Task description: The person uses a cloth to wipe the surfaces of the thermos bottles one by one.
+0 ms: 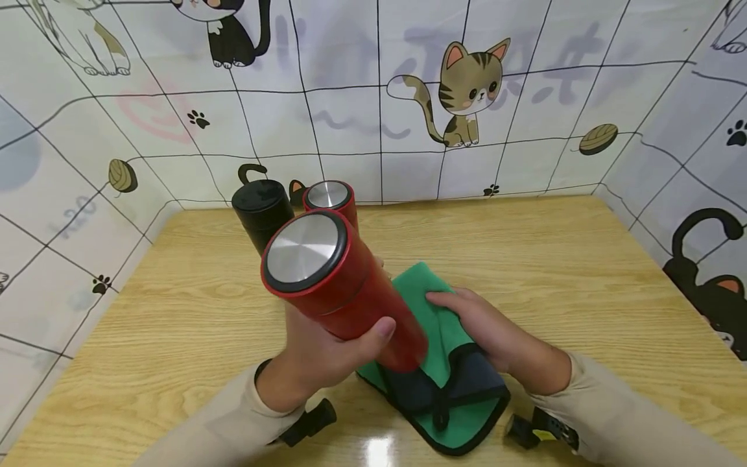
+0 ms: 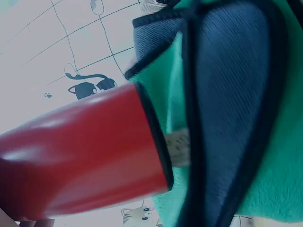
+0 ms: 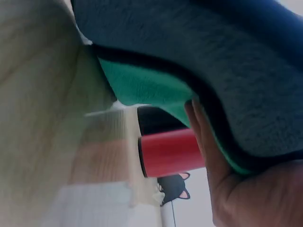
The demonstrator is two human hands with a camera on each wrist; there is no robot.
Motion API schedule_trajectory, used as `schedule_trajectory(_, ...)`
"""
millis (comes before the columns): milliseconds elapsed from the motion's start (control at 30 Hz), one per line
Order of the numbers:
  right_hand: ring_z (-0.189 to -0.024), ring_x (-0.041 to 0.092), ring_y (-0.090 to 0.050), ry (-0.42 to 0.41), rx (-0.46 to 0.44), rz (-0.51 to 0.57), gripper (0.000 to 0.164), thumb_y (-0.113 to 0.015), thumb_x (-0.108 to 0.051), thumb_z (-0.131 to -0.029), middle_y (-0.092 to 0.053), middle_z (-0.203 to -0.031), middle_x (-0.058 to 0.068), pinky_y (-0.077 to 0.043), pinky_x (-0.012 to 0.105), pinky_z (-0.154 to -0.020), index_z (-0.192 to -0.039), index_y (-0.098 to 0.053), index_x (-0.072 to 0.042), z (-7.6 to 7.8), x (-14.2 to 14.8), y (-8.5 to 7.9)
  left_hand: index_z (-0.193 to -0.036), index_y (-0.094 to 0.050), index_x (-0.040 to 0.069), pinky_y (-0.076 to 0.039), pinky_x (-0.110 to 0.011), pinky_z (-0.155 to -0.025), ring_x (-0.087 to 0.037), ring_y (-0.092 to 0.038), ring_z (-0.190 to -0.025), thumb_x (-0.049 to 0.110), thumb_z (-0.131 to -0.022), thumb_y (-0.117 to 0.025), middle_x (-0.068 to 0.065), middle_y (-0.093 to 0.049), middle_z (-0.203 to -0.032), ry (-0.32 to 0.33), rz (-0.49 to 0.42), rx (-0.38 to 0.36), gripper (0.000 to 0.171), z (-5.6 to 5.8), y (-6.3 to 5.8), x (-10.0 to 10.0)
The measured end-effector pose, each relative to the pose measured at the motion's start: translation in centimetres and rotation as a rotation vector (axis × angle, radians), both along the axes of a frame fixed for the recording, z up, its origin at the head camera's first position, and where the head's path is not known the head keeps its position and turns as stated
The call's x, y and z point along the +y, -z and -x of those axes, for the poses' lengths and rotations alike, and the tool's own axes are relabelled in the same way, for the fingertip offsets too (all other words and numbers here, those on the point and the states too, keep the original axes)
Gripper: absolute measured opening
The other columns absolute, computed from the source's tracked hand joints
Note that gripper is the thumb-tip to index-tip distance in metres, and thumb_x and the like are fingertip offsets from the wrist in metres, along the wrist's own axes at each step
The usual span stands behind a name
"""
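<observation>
My left hand [image 1: 323, 357] grips a red thermos bottle [image 1: 373, 298], thumb along its side. The bottle leans with its silver-topped, black-ringed lid toward the upper left of the head view. Its base points at a green and navy towel [image 1: 417, 285] with black edging. In the left wrist view the bottle's dark-rimmed bottom [image 2: 156, 137] overlaps the towel [image 2: 236, 104], where a small white label shows. My right hand [image 1: 481, 327] holds the towel, thumb over the green side. The right wrist view shows that hand [image 3: 246, 194] against the towel's dark side, most fingers hidden.
A black bottle [image 1: 264, 211] with a loop handle and a second red thermos [image 1: 349, 206] stand at the back left of the wooden table [image 1: 554, 259]. A cat-print sheet [image 1: 344, 78] rises behind the table and along both sides.
</observation>
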State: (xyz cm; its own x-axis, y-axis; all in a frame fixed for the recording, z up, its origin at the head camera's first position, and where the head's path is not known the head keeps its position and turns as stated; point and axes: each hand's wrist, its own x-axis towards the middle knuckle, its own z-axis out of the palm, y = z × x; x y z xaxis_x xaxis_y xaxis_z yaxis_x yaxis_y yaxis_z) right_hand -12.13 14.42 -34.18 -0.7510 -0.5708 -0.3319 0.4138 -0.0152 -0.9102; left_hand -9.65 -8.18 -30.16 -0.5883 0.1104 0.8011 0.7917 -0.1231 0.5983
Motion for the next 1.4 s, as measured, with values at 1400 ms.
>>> schedule_trajectory(1400, -0.086, 0.009, -0.071, -0.050, 0.017, 0.002, 0.022, -0.043, -0.020, -0.099, -0.071, -0.097, -0.003, -0.058, 0.026, -0.079, -0.109, -0.059, -0.008, -0.4, 0.3, -0.3, -0.114, -0.043, -0.023, -0.056, -0.033, -0.091, -0.023, -0.068, -0.099, 0.032, -0.085, -0.074, -0.023, -0.064, -0.105, -0.091, -0.042, 0.135, 0.069, 1.0, 0.9, 0.4)
